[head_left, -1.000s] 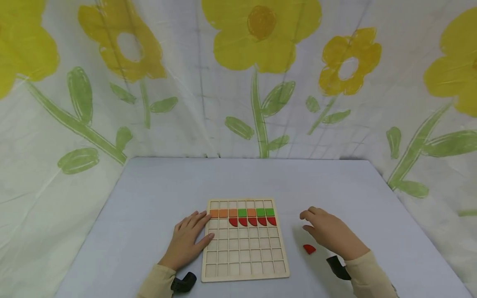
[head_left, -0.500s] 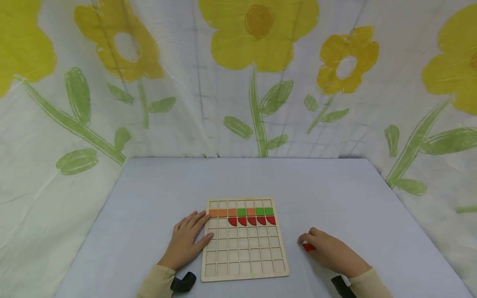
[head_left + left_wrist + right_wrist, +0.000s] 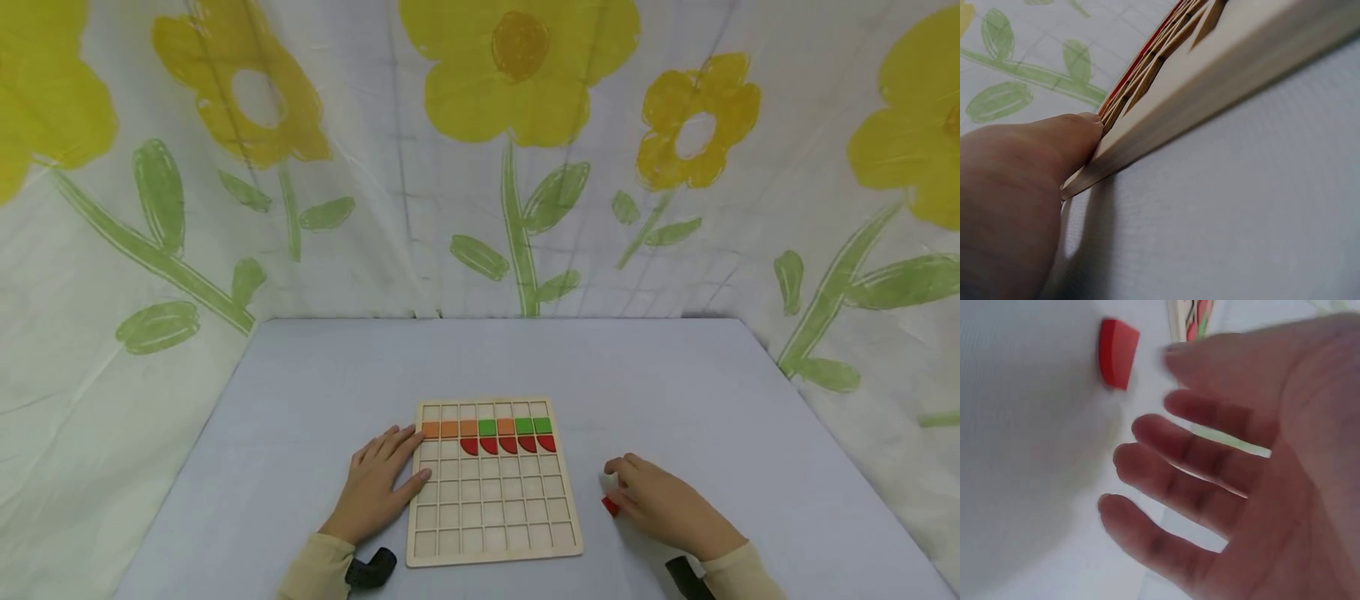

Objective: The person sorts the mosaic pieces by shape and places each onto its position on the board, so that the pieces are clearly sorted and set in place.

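My left hand [image 3: 378,483] lies with spread fingers on the left edge of a wooden grid board [image 3: 491,560]. In the left wrist view its thumb [image 3: 1069,140] rests on the board's rim. Orange squares [image 3: 449,429] and green squares [image 3: 523,427] fill one row of cells, with several red quarter-circle pieces [image 3: 489,447] in the row below. Right of the board, my right hand [image 3: 667,504] hovers over a loose red quarter-circle piece [image 3: 1119,353] on the table. Its fingers are loosely bent and apart from that piece in the right wrist view.
The board sits on a pale table [image 3: 337,358] with its far edge against a white curtain [image 3: 360,250] printed with yellow flowers. Black straps [image 3: 371,569] show at both wrists.
My right hand has come down and toward me to the loose red piece, which now lies slightly further left and turned. My left hand stays on the board.
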